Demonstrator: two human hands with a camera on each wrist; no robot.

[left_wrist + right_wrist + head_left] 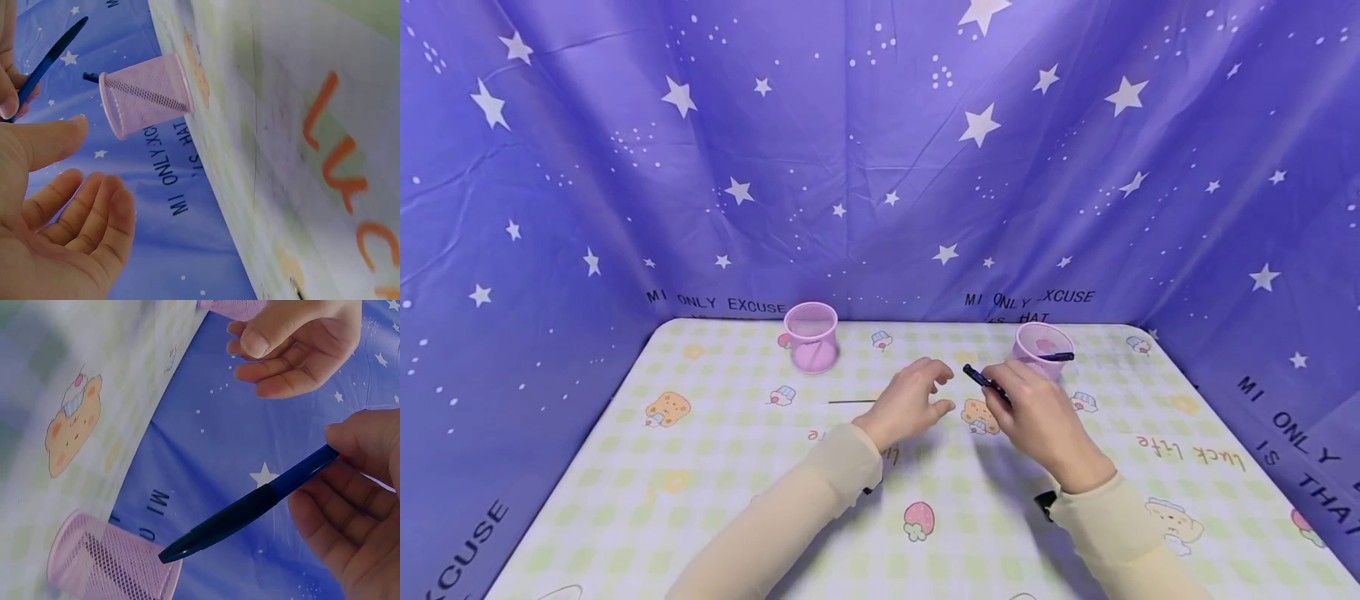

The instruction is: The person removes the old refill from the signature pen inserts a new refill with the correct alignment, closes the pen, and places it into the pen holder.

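My right hand (1048, 425) pinches a dark blue pen (240, 515) by one end between thumb and fingers. The pen points away from the palm in the right wrist view, its tapered dark end overlapping a cup there. To the left, my left hand (910, 404) hovers over the table with its fingers loosely bent and nothing in them, its palm facing the right hand. Just behind the right hand stands a pink mesh pen cup (147, 94) with a dark pen (1057, 357) leaning in it. A thin dark stick (850, 402) lies on the table beside the left hand.
A second pink mesh cup (813, 350) stands upright at the back left of the table. The table (625, 500) wears a green-and-white checked cloth with cartoon prints. Behind it and along the sides hangs a blue-purple curtain (880, 167) with white stars.
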